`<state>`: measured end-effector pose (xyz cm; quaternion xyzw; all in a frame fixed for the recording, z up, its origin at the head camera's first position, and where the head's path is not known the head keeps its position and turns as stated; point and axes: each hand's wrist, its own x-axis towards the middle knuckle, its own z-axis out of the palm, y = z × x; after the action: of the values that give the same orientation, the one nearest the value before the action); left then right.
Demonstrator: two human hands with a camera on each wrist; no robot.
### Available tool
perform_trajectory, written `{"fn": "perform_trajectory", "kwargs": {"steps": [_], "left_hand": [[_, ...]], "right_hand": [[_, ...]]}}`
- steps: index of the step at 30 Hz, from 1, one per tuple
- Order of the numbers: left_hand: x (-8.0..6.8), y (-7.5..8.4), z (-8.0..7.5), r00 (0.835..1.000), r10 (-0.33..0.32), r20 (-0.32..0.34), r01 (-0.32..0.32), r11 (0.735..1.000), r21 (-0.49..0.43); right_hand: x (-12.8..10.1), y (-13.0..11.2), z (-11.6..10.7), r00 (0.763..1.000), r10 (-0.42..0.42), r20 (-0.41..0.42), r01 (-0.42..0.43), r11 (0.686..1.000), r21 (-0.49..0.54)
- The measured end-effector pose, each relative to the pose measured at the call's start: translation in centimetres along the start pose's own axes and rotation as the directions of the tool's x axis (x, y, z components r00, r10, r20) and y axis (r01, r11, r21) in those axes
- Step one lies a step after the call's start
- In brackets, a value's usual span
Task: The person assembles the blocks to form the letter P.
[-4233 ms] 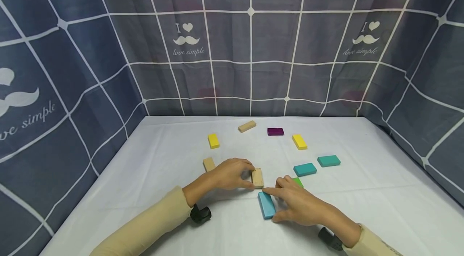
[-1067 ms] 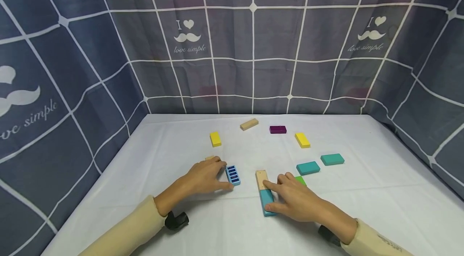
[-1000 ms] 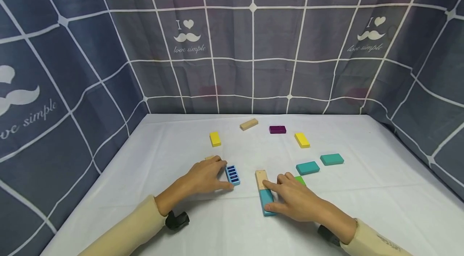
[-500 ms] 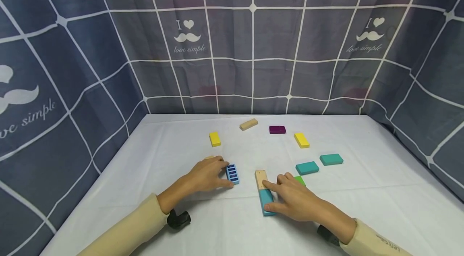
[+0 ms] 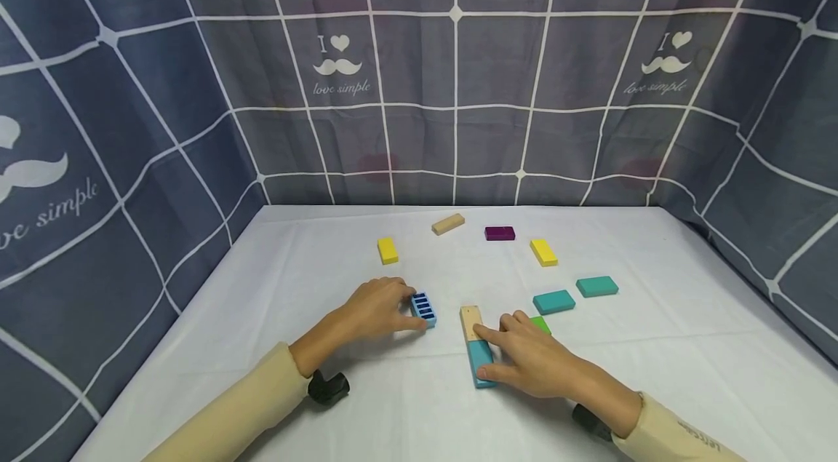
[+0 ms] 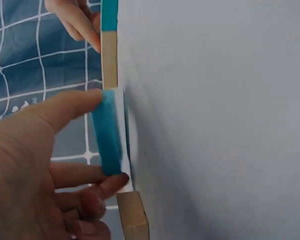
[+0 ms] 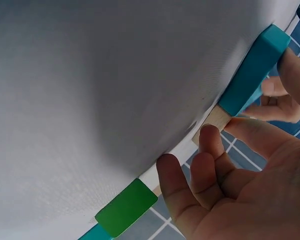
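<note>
My left hand (image 5: 374,309) pinches a light blue block (image 5: 423,309) between thumb and fingers. Dark bars mark its upper face, and it looks slightly tilted. In the left wrist view the hand holds this blue block (image 6: 108,135) by its two ends. To the right lie a plain wooden block (image 5: 469,318) and a teal block (image 5: 480,360), end to end in a line. My right hand (image 5: 533,360) rests on them, index fingertip on the wooden block and thumb at the teal one's near end. A green block (image 5: 540,324) is partly hidden behind the right hand.
Two teal blocks (image 5: 554,302) lie at the right. Farther back are yellow blocks (image 5: 388,251), a purple block (image 5: 500,233) and a wooden block (image 5: 448,224). Another wooden block (image 6: 132,215) sits beside the left fingers. Checked curtains (image 5: 419,142) surround the white table.
The wooden block now abuts the teal block. My left hand left it, moved left to the blue block, and has just shifted that block slightly away and tilted it. The right hand stays put.
</note>
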<state>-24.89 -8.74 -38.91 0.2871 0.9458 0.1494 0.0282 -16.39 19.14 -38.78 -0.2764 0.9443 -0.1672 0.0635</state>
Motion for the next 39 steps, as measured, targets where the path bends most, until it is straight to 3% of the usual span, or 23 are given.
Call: {"fn": "perform_trajectory", "kwargs": {"steps": [7, 17, 27, 39], "left_hand": [[3.0, 0.9, -0.2, 0.999, 0.016, -0.048, -0.018, 0.999, -0.04], [7.1, 2.3, 0.3, 0.999, 0.003, 0.038, 0.003, 0.989, -0.149], [7.5, 2.5, 1.2, 0.994, 0.048, 0.098, -0.028, 0.981, -0.193], [7.2, 2.3, 1.2, 0.993, 0.049, 0.104, -0.028, 0.981, -0.191]], "right_hand": [[0.0, 0.1, 0.1, 1.0, 0.01, 0.008, -0.01, 1.0, -0.004], [-0.2, 0.2, 0.4, 1.0, -0.004, -0.003, 0.004, 1.0, -0.009], [0.0, 0.1, 0.4, 1.0, -0.021, -0.008, 0.021, 1.0, -0.01], [0.1, 0.0, 0.3, 1.0, -0.026, -0.011, 0.026, 1.0, -0.009]]}}
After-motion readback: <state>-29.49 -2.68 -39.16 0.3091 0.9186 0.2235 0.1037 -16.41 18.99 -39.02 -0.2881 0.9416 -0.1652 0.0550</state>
